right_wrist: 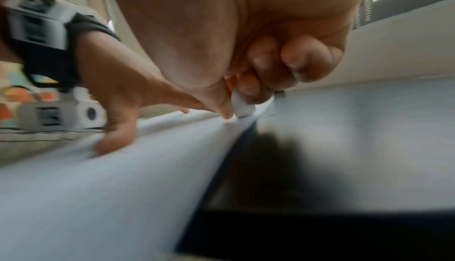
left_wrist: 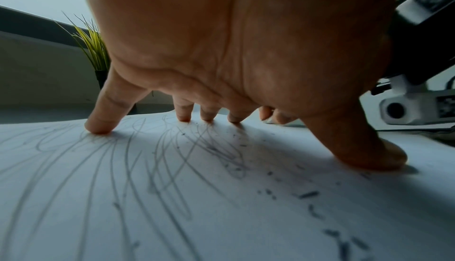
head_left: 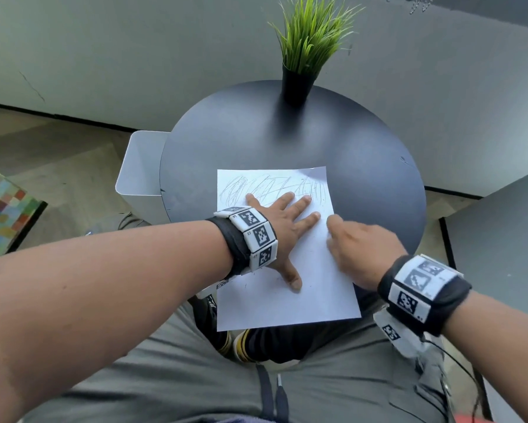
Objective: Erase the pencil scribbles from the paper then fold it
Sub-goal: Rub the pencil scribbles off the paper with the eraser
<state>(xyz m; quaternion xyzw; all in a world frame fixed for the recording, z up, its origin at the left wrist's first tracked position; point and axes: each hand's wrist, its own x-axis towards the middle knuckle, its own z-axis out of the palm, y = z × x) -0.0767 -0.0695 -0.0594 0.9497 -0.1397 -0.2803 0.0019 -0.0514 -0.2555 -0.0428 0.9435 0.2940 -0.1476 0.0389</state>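
Observation:
A white sheet of paper [head_left: 311, 288] lies on the round dark table [head_left: 363, 178], its near end hanging over the table's edge. Grey pencil scribbles [head_left: 269, 186] cover its far part; the near part is blank. My left hand [head_left: 282, 219] lies flat on the sheet with fingers spread, fingertips [left_wrist: 98, 127] pressing on the scribbles. Dark eraser crumbs [left_wrist: 307, 194] are scattered near the thumb. My right hand [head_left: 357, 248] is at the sheet's right edge, pinching a small white eraser [right_wrist: 242, 107] whose tip touches the paper there.
A black pot with green grass-like plant [head_left: 296, 83] stands at the table's far edge. A white bin [head_left: 140, 169] sits on the floor left of the table. A colourful checked object [head_left: 3, 209] lies at far left. My lap is under the table's near edge.

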